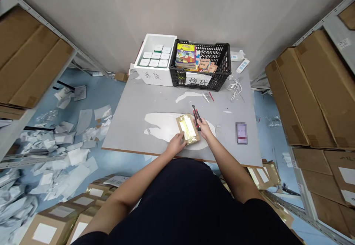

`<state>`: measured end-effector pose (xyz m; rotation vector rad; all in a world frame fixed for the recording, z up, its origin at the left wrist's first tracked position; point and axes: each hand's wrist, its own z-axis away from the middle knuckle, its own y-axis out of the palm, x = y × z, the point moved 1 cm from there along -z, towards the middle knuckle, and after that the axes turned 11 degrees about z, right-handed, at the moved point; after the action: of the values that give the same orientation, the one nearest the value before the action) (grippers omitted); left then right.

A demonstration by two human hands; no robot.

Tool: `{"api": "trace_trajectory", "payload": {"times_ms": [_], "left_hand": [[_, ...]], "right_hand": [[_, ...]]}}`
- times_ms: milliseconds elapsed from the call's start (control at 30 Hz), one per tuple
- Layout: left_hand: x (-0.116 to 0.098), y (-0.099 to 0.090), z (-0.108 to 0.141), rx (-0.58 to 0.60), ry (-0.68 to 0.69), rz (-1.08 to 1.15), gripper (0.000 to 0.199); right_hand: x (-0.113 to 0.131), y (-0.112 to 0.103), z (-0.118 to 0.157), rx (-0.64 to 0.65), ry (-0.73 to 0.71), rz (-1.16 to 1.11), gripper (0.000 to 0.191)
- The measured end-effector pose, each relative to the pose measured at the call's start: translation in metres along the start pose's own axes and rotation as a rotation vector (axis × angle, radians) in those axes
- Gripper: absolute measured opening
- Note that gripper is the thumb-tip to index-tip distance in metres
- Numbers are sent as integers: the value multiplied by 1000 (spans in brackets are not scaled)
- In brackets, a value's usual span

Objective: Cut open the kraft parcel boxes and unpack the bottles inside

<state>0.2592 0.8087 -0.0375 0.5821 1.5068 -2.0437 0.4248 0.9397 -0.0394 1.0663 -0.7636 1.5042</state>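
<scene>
A small brown cardboard parcel (188, 128) with a white and yellow label and shiny clear tape is tilted over the table's near middle. My left hand (176, 144) grips its lower left corner, thumb on top. In my right hand (204, 128) is a red and black utility knife (196, 118), its tip pointing away from me, beside the parcel's right edge. Whether the blade is out I cannot tell. Under the parcel, the grey tabletop (124, 126) shows a large pale patch (161, 121) with torn edges.
A white foam box (158, 77) of small white-topped boxes and a black crate (222, 67) of books stand at the back. A phone (242, 133), white cable (235, 87) and power strip (243, 66) lie right. Cartons (305, 89) flank me; scrap paper (74, 156) litters the left floor.
</scene>
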Motion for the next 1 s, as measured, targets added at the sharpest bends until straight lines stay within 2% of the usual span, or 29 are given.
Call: {"api": "trace_trajectory", "payload": {"times_ms": [100, 233, 333, 433, 500, 600, 767, 867, 933, 1000], "left_hand": [[8, -18, -7, -26, -10, 3, 60], [15, -50, -47, -152, 63, 43, 59], [16, -60, -79, -74, 104, 19, 64], [16, -56, -91, 35, 129, -12, 65], [17, -50, -85, 35, 115, -38, 66], [22, -40, -58, 33, 52, -93, 74], [25, -25, -12, 122, -22, -200, 86], [19, -25, -10, 64, 36, -292, 92], [13, -28, -21, 30, 129, -343, 96], [5, -29, -35, 66, 223, -386, 99]], "right_hand": [[-3, -9, 8, -70, 13, -11, 55], [-30, -25, 58, -287, 61, 58, 57], [-52, -25, 96, -321, 146, 30, 58], [-60, -17, 107, -315, 145, -1, 56], [-55, -16, 99, -340, 87, 17, 54], [-40, -27, 77, -372, -16, 50, 51], [-21, -54, 46, -252, -69, 35, 50], [-23, -69, 45, -294, -59, 112, 52], [-30, -77, 55, -314, -15, 186, 56], [-38, -83, 72, -286, 54, 237, 65]]}}
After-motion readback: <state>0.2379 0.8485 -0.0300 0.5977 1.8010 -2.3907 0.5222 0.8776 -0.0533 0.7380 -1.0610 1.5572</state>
